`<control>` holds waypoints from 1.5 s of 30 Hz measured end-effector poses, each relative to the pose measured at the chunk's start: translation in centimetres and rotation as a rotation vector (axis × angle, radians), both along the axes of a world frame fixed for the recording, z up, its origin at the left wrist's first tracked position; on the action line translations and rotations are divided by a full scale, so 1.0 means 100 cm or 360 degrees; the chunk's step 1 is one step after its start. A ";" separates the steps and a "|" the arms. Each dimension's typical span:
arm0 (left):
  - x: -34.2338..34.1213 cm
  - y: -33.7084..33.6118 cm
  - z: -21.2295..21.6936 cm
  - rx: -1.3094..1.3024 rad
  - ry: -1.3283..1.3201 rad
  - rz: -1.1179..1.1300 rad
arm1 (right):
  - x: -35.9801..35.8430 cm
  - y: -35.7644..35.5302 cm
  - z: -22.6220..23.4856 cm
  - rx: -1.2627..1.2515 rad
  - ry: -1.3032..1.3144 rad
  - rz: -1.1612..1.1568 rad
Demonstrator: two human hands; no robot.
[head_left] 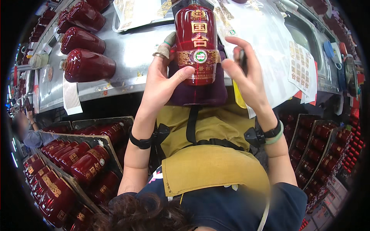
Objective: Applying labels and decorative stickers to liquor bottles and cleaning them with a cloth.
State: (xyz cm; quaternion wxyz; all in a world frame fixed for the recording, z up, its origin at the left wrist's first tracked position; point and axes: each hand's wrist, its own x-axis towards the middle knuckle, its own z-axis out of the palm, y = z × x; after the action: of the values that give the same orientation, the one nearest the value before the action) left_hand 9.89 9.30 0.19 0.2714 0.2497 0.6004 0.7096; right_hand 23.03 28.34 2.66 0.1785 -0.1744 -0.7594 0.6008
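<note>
A dark red glass bottle (pixel 195 36) with gold characters, a gold band and a round green-and-white sticker lies on a dark purple cushion (pixel 198 94) at the table's near edge. My left hand (pixel 163 71) is closed around its left side, thumb across the lower front. A green cover and a beige wrap sit on that hand's fingers. Just right of the bottle, my right hand (pixel 248 71) is raised with thumb and forefinger apart. A small dark thing (pixel 243 61) shows among its fingers; I cannot tell what it is.
Several unlabelled red bottles (pixel 88 65) lie at the left of the metal table (pixel 131 57). Sheets of gold labels (pixel 302 69) lie on the right, near white sheeting (pixel 266 42). Crates of bottles (pixel 83 154) stand below on both sides. A person (pixel 31 133) is at far left.
</note>
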 end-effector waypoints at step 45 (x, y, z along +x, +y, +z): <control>0.040 -0.020 -0.026 -0.0599 0.1310 0.0640 | -0.005 -0.031 0.003 0.0887 -0.0150 0.0112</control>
State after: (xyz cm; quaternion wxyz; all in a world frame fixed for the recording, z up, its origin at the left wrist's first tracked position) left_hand 13.88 7.26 -2.37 -0.0902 0.3349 0.8118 0.4698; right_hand 22.54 25.27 2.92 0.1632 -0.1199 -0.9084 0.3658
